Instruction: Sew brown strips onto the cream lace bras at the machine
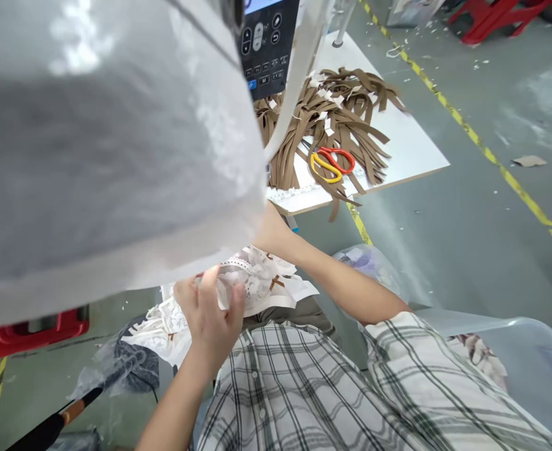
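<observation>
Touching white lace fabric (255,294) with brown bows (276,282), left of and nearer than the flat white table (417,153) bearing brown strips (283,160), with left hand (210,316), thumb spread from bent fingers; right hand (268,230) with fingertips hidden, grip impossible to tell.

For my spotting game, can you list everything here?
Blurred shape: one, grey, upper left
Control panel: one, black, top
Table: one, white, upper right
Strips: many, brown, on table
Scissors: one, red, yellow, on strips
Lacy fabric: uncounted, white, centre
Probable stools: two, red, top right, left
Floor: one, grey, throughout
Tape: several, yellow, floor
Bin: one, translucent, lower right
Bags: several, clear, floor
Rod: one, black, lower left
Shirt: one, checked white, bottom
Left grip: one, bare, at fabric
Right grip: one, bare, mostly hidden
</observation>
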The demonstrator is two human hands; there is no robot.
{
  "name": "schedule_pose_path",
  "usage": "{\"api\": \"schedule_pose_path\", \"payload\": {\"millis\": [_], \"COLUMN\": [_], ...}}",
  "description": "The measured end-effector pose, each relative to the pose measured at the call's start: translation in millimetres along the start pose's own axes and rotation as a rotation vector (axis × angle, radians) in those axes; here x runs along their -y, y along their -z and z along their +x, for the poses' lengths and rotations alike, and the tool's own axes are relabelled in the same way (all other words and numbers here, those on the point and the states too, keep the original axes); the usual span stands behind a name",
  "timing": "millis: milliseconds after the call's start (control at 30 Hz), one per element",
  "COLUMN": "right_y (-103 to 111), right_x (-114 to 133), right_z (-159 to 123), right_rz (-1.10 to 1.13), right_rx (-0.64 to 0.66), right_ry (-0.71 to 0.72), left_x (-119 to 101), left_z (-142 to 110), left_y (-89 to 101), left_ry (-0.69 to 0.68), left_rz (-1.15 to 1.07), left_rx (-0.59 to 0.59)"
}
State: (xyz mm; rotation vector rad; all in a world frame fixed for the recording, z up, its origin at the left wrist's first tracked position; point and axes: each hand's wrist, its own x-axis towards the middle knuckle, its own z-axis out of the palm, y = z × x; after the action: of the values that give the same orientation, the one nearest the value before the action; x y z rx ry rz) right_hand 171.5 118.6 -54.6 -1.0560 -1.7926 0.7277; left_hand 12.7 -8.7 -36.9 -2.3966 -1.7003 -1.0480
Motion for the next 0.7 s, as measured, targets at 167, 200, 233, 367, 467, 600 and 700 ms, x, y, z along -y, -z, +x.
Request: {"api": "schedule_pose_path", "payload": {"millis": [167, 200, 233, 367, 467, 600, 700], "right_y": [1.2, 1.6, 2.0, 3.3, 2.8, 0.2, -1.9], "right_x": [2.9, 4.2, 5.8, 11.0, 12.1, 10.1, 7.9], "right_z": [-1.0, -1.2, -1.5, -2.3, -2.2, -1.7, -1.4], "right_rz": [0.040, 0.045, 0.050, 0.078, 0.091, 0.085, 0.083], "right_rx": [-0.005, -0.004, -0.003, -0.002, -0.004, -0.013, -0.008], "right_ry": [0.002, -0.006, -0.017, -0.039, -0.030, -0.029, -0.021], "left_x": [17.7, 19.9, 21.4, 21.0, 16.7, 12.6, 12.8], "left_z": [-8.4, -9.0, -9.0, -2.5, 3.8, 6.9, 6.4], "left_y": [-7.3, -8.7, -9.7, -10.5, -8.5, -5.3, -3.5], "left_ry": [0.381, 0.456, 0.510, 0.581, 0.647, 0.687, 0.683], "left_rz": [-0.263, -0.323, -0.375, -0.496, -0.540, -0.523, -0.497], "left_rx": [0.082, 0.106, 0.122, 0.145, 0.116, 0.069, 0.049]}}
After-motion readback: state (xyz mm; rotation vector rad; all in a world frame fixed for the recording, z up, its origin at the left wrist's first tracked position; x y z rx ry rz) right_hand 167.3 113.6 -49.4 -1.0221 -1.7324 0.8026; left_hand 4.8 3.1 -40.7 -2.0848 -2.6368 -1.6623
